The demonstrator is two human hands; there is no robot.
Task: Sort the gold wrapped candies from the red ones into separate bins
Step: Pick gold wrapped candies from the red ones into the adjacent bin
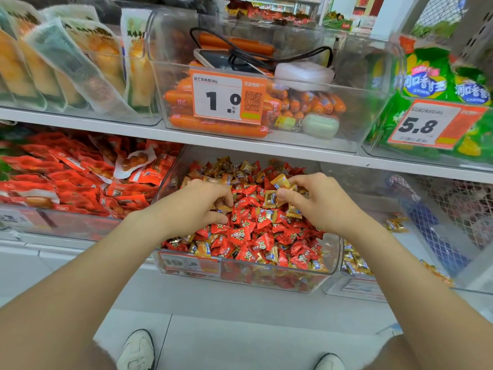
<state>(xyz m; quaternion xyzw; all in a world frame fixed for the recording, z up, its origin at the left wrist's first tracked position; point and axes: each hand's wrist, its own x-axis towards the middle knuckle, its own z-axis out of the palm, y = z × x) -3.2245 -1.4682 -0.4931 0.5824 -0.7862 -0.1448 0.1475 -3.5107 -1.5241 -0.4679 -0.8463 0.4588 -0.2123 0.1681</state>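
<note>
On my far left a clear plastic bin holds flat, crinkled red packets (80,177), tucked under the white shelf (133,129). Its front label is too blurred for me to read. On that shelf, next over, an orange price tag (229,98) reads "双汇鸡肉肠58g" and "1.0". It is clipped to a clear bin of smooth orange sausages (181,98).

Below sits the centre bin (240,279), transparent with rounded corners, its front tag (189,263) reading "19.8". It is heaped with small pillow-shaped red candies (248,231) and shiny foil gold candies (246,166), all mixed. The wrapper print is too small for me to read.

My left hand (202,204) is down on the middle of the pile, fingers and thumb curled in on one gold piece. My right hand (320,201) is just beside it, the two apart with a strip of red wrappers between. It clamps several gold candies, one poking up between the fingers and another under the thumb. The shelf's front edge runs just above the back of the heap, so headroom there is tight.

Against the centre bin's right wall stands a second clear bin (357,291), with only gold pieces along its near left side and a few farther back. Above, far right, a tag (426,126) reads "5.8" in front of glossy green bags (426,76).
</note>
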